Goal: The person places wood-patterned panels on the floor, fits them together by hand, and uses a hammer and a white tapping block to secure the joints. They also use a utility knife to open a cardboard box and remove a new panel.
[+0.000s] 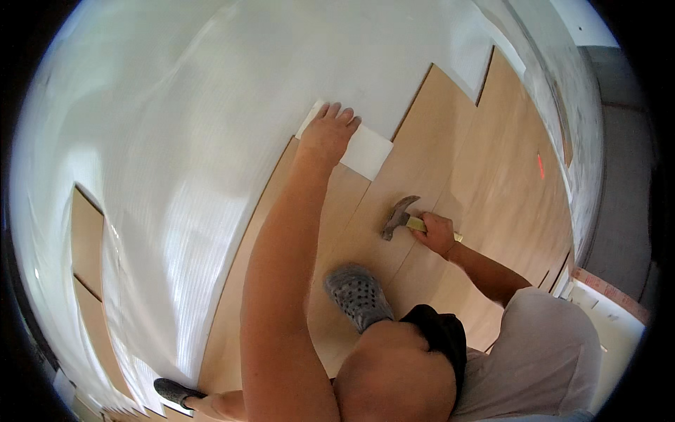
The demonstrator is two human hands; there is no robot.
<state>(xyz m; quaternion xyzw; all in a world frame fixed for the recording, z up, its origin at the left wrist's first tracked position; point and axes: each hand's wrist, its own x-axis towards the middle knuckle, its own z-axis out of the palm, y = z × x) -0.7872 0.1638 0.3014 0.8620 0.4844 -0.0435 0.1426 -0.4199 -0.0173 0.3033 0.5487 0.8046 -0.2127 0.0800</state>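
My left hand (329, 135) presses on a flat white rectangular block (370, 151), its fingers bent over the far side. The block lies across the end of a light wood floor plank (336, 200), and my palm hides part of it. A claw hammer (398, 218) with a pale yellow handle is in my right hand (437, 233), which is closed around the grip. The hammer's head hangs just over the laid planks, to the right of and nearer than the block.
Laid wood planks (492, 162) with stepped ends fill the right side. Whitish ribbed underlay sheeting (176, 141) spreads left and ahead, with loose planks (88, 246) at far left. My grey dotted clog (358, 295) is on the planks. A red mark (541, 166) shows at right.
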